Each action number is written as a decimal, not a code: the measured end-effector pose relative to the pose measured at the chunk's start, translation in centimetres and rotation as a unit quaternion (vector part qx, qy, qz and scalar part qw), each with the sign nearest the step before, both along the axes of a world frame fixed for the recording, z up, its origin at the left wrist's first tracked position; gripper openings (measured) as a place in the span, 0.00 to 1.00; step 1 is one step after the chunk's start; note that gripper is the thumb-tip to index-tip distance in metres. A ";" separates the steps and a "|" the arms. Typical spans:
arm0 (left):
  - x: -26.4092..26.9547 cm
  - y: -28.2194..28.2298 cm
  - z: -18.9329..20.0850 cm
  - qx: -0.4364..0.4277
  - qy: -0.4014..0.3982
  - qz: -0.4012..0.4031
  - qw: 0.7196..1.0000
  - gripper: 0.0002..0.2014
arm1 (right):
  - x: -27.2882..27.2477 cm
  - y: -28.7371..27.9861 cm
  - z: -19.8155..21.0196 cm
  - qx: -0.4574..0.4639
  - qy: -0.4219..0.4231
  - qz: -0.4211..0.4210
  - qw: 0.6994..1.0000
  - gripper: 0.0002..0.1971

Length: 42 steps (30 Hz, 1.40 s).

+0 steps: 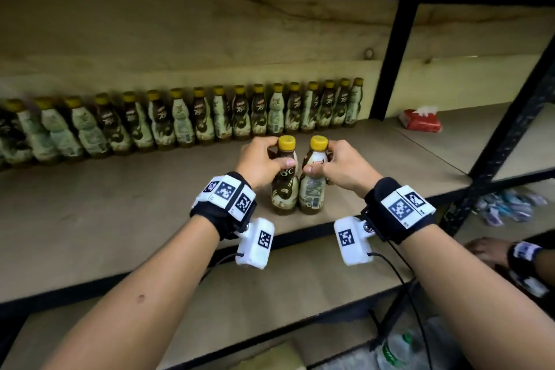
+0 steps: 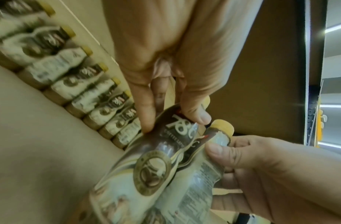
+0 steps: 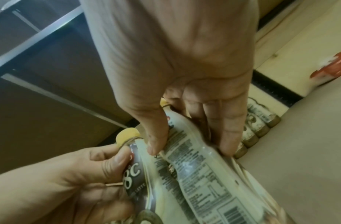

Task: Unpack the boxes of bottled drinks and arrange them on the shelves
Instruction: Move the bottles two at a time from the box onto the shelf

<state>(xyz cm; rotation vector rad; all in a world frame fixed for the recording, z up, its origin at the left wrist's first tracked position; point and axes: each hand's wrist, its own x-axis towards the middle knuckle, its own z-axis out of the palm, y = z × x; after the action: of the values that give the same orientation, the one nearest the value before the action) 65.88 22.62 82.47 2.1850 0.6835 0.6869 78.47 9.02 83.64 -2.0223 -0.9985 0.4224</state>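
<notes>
My left hand point(image 1: 260, 161) grips the left bottle point(image 1: 284, 186), my right hand point(image 1: 342, 166) the right bottle point(image 1: 312, 186); both touching, upright on the shelf point(image 1: 150, 204), bottle row point(image 1: 180, 120) at 12 o'clock.

A stockroom: metal-framed shelves point(image 1: 390, 63) hold a row of bottled drinks point(image 1: 210, 117).

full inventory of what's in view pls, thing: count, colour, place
Held bottles: two, brown-and-cream with yellow caps, upright, side by side on the shelf board.
Row of bottles: about eighteen, same kind, along the back of the board.
Tissue pack: one, red, on the next board to the right.
Shelf frame: black metal posts.
Another person's hand: lower right edge.
Left hand: grips the left bottle's neck.
Right hand: grips the right bottle's neck.
</notes>
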 end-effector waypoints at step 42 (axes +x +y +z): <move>47.9 2.1 3.2 0.133 0.123 0.127 0.975 0.15 | 46.5 7.9 -0.5 -0.001 -0.033 -0.096 0.995 0.23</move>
<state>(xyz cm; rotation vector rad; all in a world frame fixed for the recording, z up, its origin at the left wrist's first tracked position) 113.80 24.74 85.70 2.4818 1.0670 0.6727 124.99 16.94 83.19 -2.1218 -0.8319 0.2551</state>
